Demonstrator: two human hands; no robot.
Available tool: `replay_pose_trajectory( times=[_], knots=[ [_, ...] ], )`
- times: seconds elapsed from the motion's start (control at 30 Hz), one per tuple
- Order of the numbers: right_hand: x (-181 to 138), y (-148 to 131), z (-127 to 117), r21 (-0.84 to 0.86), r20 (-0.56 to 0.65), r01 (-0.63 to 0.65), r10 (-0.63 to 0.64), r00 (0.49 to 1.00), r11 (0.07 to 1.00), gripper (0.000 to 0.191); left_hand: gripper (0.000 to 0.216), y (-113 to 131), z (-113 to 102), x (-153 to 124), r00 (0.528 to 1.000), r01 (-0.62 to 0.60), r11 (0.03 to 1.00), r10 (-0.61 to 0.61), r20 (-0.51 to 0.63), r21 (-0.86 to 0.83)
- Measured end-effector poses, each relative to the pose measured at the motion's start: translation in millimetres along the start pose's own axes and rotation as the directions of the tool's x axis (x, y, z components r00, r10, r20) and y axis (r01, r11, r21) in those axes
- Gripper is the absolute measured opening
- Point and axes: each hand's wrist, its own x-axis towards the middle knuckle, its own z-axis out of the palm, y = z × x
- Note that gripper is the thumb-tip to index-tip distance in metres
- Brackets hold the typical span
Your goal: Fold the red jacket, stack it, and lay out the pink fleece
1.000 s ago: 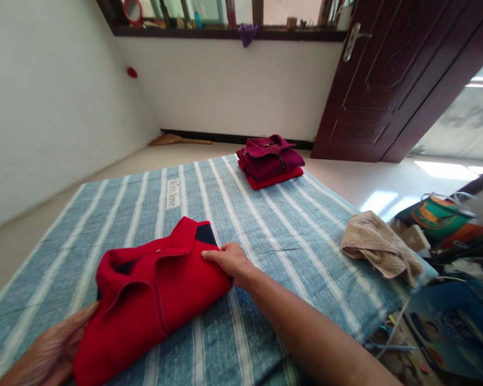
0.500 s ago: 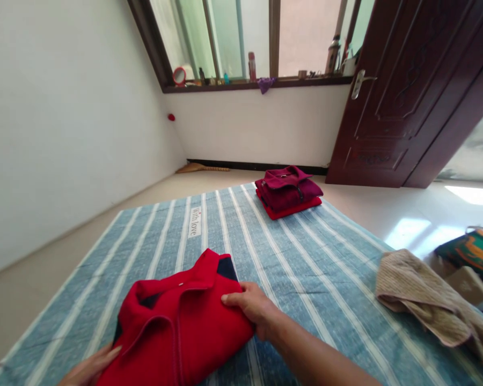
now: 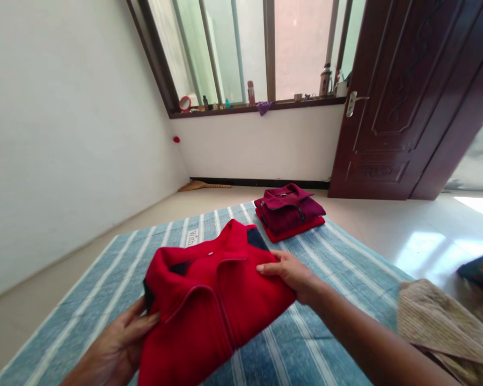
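Observation:
A folded red jacket [image 3: 201, 300] with a zip front, stand-up collar and dark blue shoulder patches is between my hands, over the striped bed. My left hand [image 3: 123, 338] grips its left side, thumb on top and fingers underneath. On the right side, my right hand [image 3: 290, 273] pinches the jacket the same way, its fingers partly hidden below the cloth. Farther off, a stack with a folded maroon jacket [image 3: 287, 212] on top and a red garment [image 3: 301, 230] beneath lies at the bed's far end.
A blue-and-white striped sheet [image 3: 121, 268] covers the bed. At the right edge lies a beige towel [image 3: 446, 321], with a dark green bag [image 3: 481, 271] beyond it. A broom [image 3: 197, 185] rests by the far wall. The brown door [image 3: 382, 118] stands at the right; bottles line the windowsill [image 3: 225, 109].
Both hands have moved the red jacket up, forward and to the right, toward the stack. My left hand shows more fully now. The view has tilted upward slightly.

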Motion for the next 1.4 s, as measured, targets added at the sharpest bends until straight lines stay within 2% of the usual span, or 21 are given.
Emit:
replay_pose_trajectory(
  times=[0.07,0.13,0.23,0.33,0.43,0.5,0.57,0.7,0.8,0.93,1.0,1.03,1.1,1.13,1.17,1.2,1.23,1.27,1.3,1.33,1.4],
  knots=[
    [10.2,-32.9,-24.4,-0.066,-0.035,0.069,-0.071,0.997,0.995,0.031,0.066,14.3,38.1,14.4,0.977,-0.122,0.991,0.110,0.183,0.057],
    [22.1,-67.9,-50.5,-0.106,-0.056,0.114,-0.121,0.991,0.988,0.027,0.057,28.7,78.1,32.3,0.933,-0.206,0.977,0.182,0.312,0.047],
    [41.6,-121.9,-88.5,-0.147,-0.092,0.163,-0.178,0.980,0.976,0.021,0.049,48.3,138.5,63.5,0.843,-0.285,0.958,0.261,0.470,-0.019],
    [61.5,-170.3,-121.3,-0.207,-0.181,0.162,-0.200,0.963,0.965,0.018,0.042,63.7,195.4,94.9,0.781,-0.312,0.946,0.309,0.543,-0.089],
    [82.6,-202.3,-148.9,-0.264,-0.249,0.164,-0.232,0.940,0.950,0.014,0.036,70.7,243.2,124.3,0.780,-0.308,0.944,0.320,0.539,-0.116],
    [97.4,-209.5,-166.1,-0.289,-0.273,0.165,-0.247,0.930,0.943,0.014,0.033,67.1,267.4,143.1,0.819,-0.292,0.952,0.297,0.491,-0.089],
    [112.0,-203.9,-182.6,-0.330,-0.328,0.140,-0.253,0.910,0.933,0.012,0.030,55.6,284.7,161.2,0.862,-0.265,0.963,0.257,0.436,-0.044],
    [134.6,-170.2,-209.7,-0.411,-0.492,0.046,-0.264,0.830,0.910,0.012,0.023,21.8,301.4,189.4,0.939,-0.177,0.981,0.145,0.311,0.075],
    [142.2,-152.0,-221.1,-0.457,-0.516,0.036,-0.298,0.803,0.889,0.016,0.022,7.9,303.9,198.7,0.958,-0.152,0.983,0.121,0.260,0.103],
    [142.2,-157.0,-225.0,-0.584,-0.539,-0.007,-0.381,0.751,0.812,0.024,0.017,9.6,303.4,198.2,0.961,-0.157,0.981,0.124,0.245,0.117],
    [139.1,-165.3,-220.9,-0.650,-0.566,-0.046,-0.442,0.696,0.759,0.028,0.014,11.7,302.8,196.3,0.961,-0.162,0.980,0.130,0.243,0.117],
    [136.9,-168.7,-216.4,-0.687,-0.578,-0.066,-0.490,0.653,0.723,0.029,0.013,12.1,302.4,195.5,0.961,-0.165,0.979,0.134,0.242,0.115],
    [131.6,-171.4,-201.6,-0.800,-0.545,-0.100,-0.648,0.531,0.591,0.029,0.012,11.7,301.8,194.8,0.960,-0.172,0.979,0.142,0.241,0.108],
    [129.1,-170.2,-191.4,-0.885,-0.454,-0.128,-0.766,0.454,0.448,0.031,0.012,11.1,301.7,194.7,0.959,-0.174,0.979,0.145,0.242,0.105],
    [127.1,-167.3,-179.9,-0.952,-0.306,-0.144,-0.862,0.405,0.271,0.034,0.012,10.4,301.5,194.8,0.959,-0.177,0.979,0.148,0.243,0.102],
    [126.0,-163.1,-167.8,-0.988,-0.130,-0.129,-0.907,0.401,0.085,0.035,0.011,9.7,301.4,194.9,0.958,-0.179,0.979,0.150,0.245,0.100],
    [126.2,-158.1,-155.9,-0.992,0.040,-0.091,-0.902,0.430,-0.088,0.037,0.011,9.1,301.4,194.9,0.956,-0.181,0.979,0.152,0.249,0.098],
    [127.7,-152.7,-145.1,-0.974,0.169,-0.055,-0.864,0.475,-0.221,0.041,0.010,8.7,301.2,194.7,0.955,-0.183,0.978,0.154,0.255,0.097],
    [130.7,-147.5,-136.0,-0.954,0.234,-0.040,-0.820,0.522,-0.297,0.044,0.009,8.3,301.0,194.4,0.953,-0.185,0.978,0.154,0.261,0.097],
    [134.8,-143.0,-129.3,-0.943,0.247,-0.038,-0.775,0.582,-0.330,0.047,0.008,8.0,300.6,193.9,0.951,-0.187,0.978,0.155,0.267,0.096],
    [145.4,-136.7,-123.5,-0.945,0.191,-0.061,-0.697,0.692,-0.320,0.048,0.006,7.2,299.1,192.5,0.948,-0.188,0.978,0.156,0.276,0.093]
  ],
)
